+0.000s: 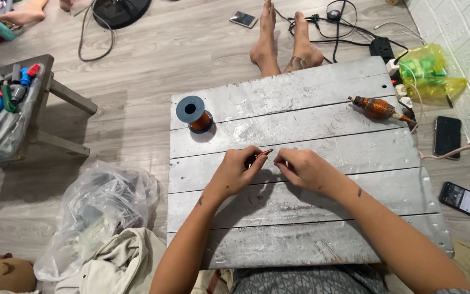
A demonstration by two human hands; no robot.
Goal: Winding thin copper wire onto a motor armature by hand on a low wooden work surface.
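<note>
Centrally, over scuffed grey plank table [322, 218]: left hand [239, 171] pinched shut on small copper-wound coil [259, 157], right hand [300, 169] curled beside it, grasp unclear. Farther back, round spool [194, 114] of copper wire, upright; larger wound coil [379, 108] lying near right edge. Crinkled clear bag [99, 212] on floor, contents indistinct.

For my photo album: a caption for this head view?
Left hand and right hand pinch a small copper-wound piece over grey planks.
</note>
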